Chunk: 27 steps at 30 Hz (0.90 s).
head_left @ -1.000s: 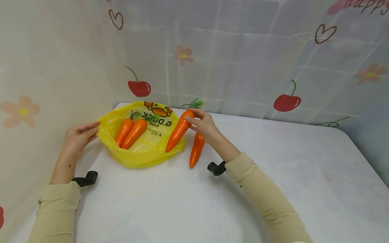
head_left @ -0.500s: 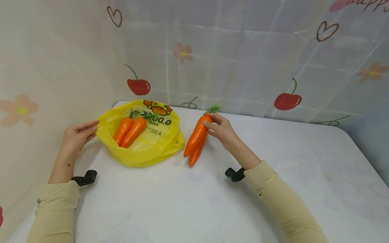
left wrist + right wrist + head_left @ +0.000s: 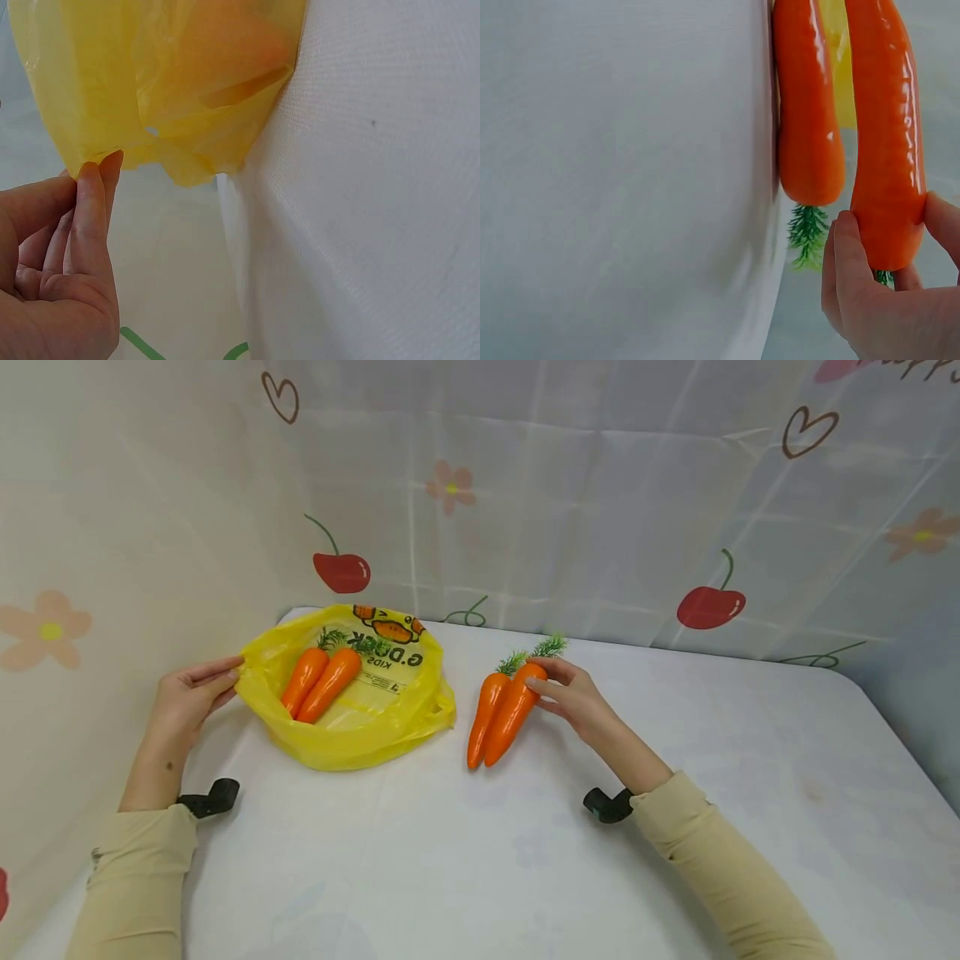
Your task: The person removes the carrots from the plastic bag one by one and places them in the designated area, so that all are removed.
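My left hand (image 3: 187, 697) pinches the left edge of a yellow plastic bag (image 3: 337, 750), holding its mouth wide. Inside lie two orange carrots with green tops, one carrot (image 3: 306, 677) beside the other carrot (image 3: 331, 685). To the right of the bag, my right hand (image 3: 573, 693) grips a third carrot (image 3: 514, 718) near its leafy end, thumb and fingers on either side. Another carrot (image 3: 487, 718) lies on the table just left of the held one. In the right wrist view the held carrot (image 3: 889, 135) stands apart from the lying carrot (image 3: 808, 120).
A white-covered table (image 3: 420, 877) carries everything. Behind it hangs a pale curtain (image 3: 570, 510) printed with cherries, hearts and flowers, and more of this cloth closes off the left side. Black wrist cameras sit on both forearms, one camera (image 3: 611, 806) at the right sleeve.
My right hand has moved the held carrot from over the bag's right edge to the right and down, beside the lying carrot. My left hand keeps its pinch on the bag.
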Available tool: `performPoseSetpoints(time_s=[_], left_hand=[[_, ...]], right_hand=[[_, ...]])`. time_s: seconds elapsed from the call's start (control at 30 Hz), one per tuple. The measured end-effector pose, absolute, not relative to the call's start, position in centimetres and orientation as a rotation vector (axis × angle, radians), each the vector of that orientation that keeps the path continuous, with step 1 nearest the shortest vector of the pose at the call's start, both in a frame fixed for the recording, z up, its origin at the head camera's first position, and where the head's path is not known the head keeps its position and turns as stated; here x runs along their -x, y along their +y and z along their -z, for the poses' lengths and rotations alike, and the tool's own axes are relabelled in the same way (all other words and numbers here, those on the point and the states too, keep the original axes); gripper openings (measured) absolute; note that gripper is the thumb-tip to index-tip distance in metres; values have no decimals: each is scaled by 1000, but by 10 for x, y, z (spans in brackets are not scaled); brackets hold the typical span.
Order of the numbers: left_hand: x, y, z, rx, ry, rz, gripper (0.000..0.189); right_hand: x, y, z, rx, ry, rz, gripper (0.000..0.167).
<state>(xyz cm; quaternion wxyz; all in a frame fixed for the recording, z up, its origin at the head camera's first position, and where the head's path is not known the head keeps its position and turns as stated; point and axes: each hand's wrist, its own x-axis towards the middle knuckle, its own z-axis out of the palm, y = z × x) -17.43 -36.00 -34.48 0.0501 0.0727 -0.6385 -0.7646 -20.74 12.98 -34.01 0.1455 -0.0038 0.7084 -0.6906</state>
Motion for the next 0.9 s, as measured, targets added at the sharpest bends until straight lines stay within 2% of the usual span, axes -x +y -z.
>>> performPoseSetpoints(time_s=[0.27,0.9], left_hand=[[173,-360,346,-203,-1942,2324,19],[174,-360,345,-244,-1984,2301,19]], right_hand=[[215,136,353,-75,2079,1873,47],[225,136,363,-41,2205,1670,46]])
